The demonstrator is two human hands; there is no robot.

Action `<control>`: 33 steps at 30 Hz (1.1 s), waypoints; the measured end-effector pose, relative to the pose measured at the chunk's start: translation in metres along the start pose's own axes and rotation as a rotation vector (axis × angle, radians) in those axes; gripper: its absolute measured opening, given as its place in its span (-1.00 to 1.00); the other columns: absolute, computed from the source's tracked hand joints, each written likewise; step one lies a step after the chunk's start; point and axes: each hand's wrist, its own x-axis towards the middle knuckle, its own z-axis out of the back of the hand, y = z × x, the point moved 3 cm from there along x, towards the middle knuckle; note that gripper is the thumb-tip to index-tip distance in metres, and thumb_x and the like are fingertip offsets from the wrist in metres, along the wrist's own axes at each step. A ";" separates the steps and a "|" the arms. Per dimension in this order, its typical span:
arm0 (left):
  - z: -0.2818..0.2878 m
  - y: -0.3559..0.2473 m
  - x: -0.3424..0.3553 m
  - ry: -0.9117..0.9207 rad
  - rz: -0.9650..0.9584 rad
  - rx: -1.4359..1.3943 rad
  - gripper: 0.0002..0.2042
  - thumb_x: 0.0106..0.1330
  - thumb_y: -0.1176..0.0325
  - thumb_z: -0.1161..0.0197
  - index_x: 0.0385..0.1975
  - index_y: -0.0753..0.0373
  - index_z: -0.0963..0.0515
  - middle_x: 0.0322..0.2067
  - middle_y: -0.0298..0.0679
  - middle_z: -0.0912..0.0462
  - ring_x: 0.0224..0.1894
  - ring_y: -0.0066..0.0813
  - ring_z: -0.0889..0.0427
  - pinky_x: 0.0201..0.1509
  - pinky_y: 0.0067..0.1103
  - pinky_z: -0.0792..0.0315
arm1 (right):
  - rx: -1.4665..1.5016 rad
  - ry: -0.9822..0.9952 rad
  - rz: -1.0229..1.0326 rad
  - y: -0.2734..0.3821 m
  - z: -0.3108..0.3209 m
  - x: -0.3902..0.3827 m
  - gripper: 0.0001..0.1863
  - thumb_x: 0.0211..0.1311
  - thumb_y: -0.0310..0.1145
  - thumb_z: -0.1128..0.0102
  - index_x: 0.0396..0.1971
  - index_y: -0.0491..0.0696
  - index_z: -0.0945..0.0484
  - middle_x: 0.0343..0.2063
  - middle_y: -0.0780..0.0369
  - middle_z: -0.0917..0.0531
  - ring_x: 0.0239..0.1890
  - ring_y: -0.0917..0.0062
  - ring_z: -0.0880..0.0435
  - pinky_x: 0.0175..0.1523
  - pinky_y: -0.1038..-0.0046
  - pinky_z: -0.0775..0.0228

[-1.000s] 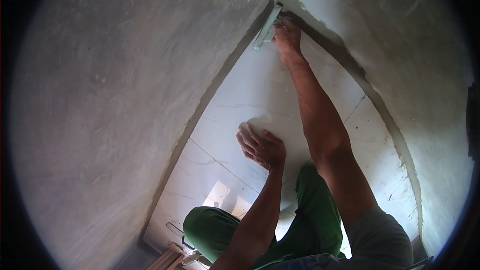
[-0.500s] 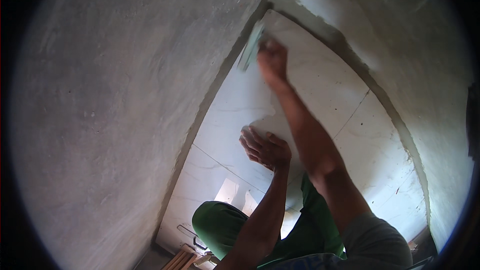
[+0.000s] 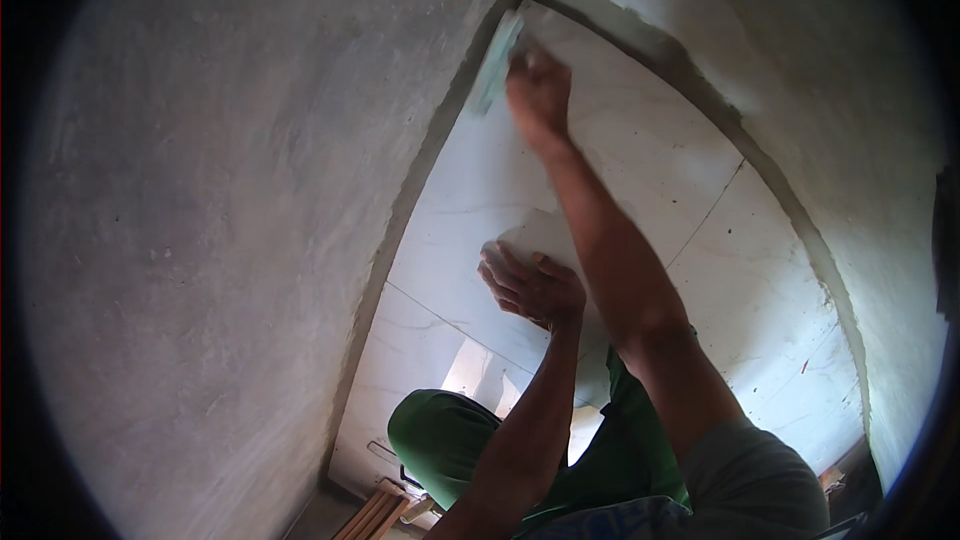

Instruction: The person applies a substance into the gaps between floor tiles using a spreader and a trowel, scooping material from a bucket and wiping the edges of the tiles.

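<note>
My right hand [image 3: 541,90] is closed on the handle of a flat trowel [image 3: 494,64] with a pale greenish plate. Its plate lies along the tile's left edge, near the far corner, and is slightly blurred; the handle is mostly hidden in my fingers. White marbled tiles [image 3: 455,210] cover the floor beneath both hands. Nearer to me, my left hand [image 3: 537,290] rests flat on the same tile, fingers stretched out and holding nothing. A grey strip of mortar [image 3: 405,185] runs along the tiles' left edge.
Grey plastered walls rise at the left [image 3: 220,190] and at the right [image 3: 830,110], meeting beyond the far tile corner. My knee in green trousers [image 3: 440,440] is bent over the tiles. At the lower left lie wooden slats [image 3: 372,514] beside a dark-handled tool [image 3: 409,478].
My right hand and the trowel appear a little farther up and left, still by the tile's left edge. The view has shifted slightly; my left hand stays on the tile.
</note>
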 end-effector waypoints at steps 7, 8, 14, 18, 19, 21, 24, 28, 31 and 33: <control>0.002 0.000 -0.017 0.004 0.030 -0.253 -0.31 0.55 -0.19 0.16 0.53 0.13 -0.19 0.51 0.04 -0.18 0.56 0.06 -0.12 0.48 0.01 -0.10 | -0.296 -0.078 0.217 -0.042 -0.048 -0.129 -0.85 0.25 -0.46 -0.23 -0.25 -0.21 -0.64 -0.44 -0.02 -0.64 -0.41 0.11 -0.66 -0.27 0.20 -0.50; 0.002 0.005 -0.015 0.001 0.028 -0.216 -0.31 0.55 -0.18 0.16 0.53 0.13 -0.18 0.51 0.04 -0.18 0.56 0.07 -0.12 0.48 0.02 -0.10 | -0.221 -0.089 0.245 -0.035 -0.057 -0.140 -0.86 0.24 -0.47 -0.25 -0.25 -0.20 -0.65 -0.47 0.00 -0.63 -0.46 0.15 -0.63 -0.29 0.24 -0.49; -0.017 0.017 -0.013 0.049 0.030 -0.071 -0.33 0.57 -0.14 0.17 0.53 0.15 -0.15 0.50 0.04 -0.18 0.55 0.12 -0.13 0.46 0.05 -0.12 | -0.048 -0.095 0.107 -0.003 -0.023 -0.041 -0.77 0.20 -0.43 -0.24 -0.55 -0.18 -0.39 -0.69 0.22 -0.39 -0.58 0.54 -0.34 -0.47 0.30 -0.26; -0.018 0.005 -0.015 0.075 -0.028 0.006 -0.35 0.58 -0.10 0.19 0.53 0.17 -0.16 0.50 0.04 -0.19 0.54 0.16 -0.13 0.44 0.07 -0.13 | -0.253 -0.071 0.046 -0.025 -0.025 -0.047 -0.74 0.28 -0.32 -0.22 -0.35 -0.25 -0.51 -0.41 -0.03 -0.57 -0.31 0.13 -0.59 -0.27 0.13 -0.42; -0.016 0.005 -0.018 0.063 -0.024 -0.041 -0.35 0.58 -0.10 0.19 0.53 0.17 -0.16 0.50 0.04 -0.19 0.54 0.16 -0.13 0.44 0.07 -0.13 | -0.451 -0.031 0.032 -0.038 -0.033 -0.073 -0.71 0.32 -0.30 -0.21 -0.22 -0.27 -0.61 -0.25 -0.15 -0.67 -0.17 -0.04 -0.71 -0.15 0.05 -0.50; -0.014 0.008 -0.020 0.052 -0.007 -0.108 -0.35 0.58 -0.09 0.19 0.52 0.17 -0.16 0.50 0.04 -0.19 0.54 0.17 -0.13 0.44 0.07 -0.13 | -0.203 -0.010 0.077 -0.041 -0.056 -0.161 -0.68 0.30 -0.34 -0.19 -0.03 -0.17 -0.65 -0.19 -0.12 -0.65 -0.10 -0.07 -0.69 0.03 0.07 -0.55; -0.008 0.017 -0.012 0.010 -0.007 -0.082 -0.36 0.58 -0.09 0.20 0.52 0.18 -0.17 0.50 0.04 -0.19 0.54 0.18 -0.13 0.43 0.08 -0.13 | -0.185 0.187 -0.092 -0.030 -0.064 -0.188 -0.82 0.33 -0.44 -0.23 -0.13 -0.16 -0.67 -0.15 -0.06 -0.73 0.01 0.11 -0.77 -0.05 0.26 -0.58; -0.010 0.006 -0.010 -0.011 -0.040 0.012 -0.37 0.58 -0.07 0.21 0.51 0.19 -0.18 0.50 0.04 -0.19 0.54 0.19 -0.13 0.43 0.08 -0.13 | 0.009 -0.067 -0.016 -0.008 -0.012 -0.054 -0.61 0.32 -0.49 -0.11 0.13 -0.22 -0.61 -0.36 -0.02 -0.70 -0.31 0.22 -0.76 -0.12 0.31 -0.58; -0.004 -0.004 -0.004 -0.016 -0.048 0.035 -0.37 0.59 -0.07 0.20 0.51 0.19 -0.18 0.50 0.02 -0.20 0.54 0.18 -0.14 0.43 0.07 -0.14 | 0.200 -0.141 0.056 -0.010 0.007 0.028 -0.67 0.30 -0.48 -0.13 0.01 -0.26 -0.63 -0.42 0.09 -0.71 -0.35 0.43 -0.69 -0.15 0.35 -0.56; -0.001 -0.010 -0.006 0.019 -0.056 0.069 -0.38 0.60 -0.07 0.16 0.50 0.19 -0.17 0.51 -0.06 -0.20 0.54 0.12 -0.16 0.42 0.03 -0.18 | -0.115 -0.165 0.215 -0.023 0.018 0.061 -0.80 0.41 -0.48 -0.10 -0.14 -0.27 -0.63 -0.36 0.39 -0.63 -0.35 0.69 -0.50 -0.24 0.54 -0.41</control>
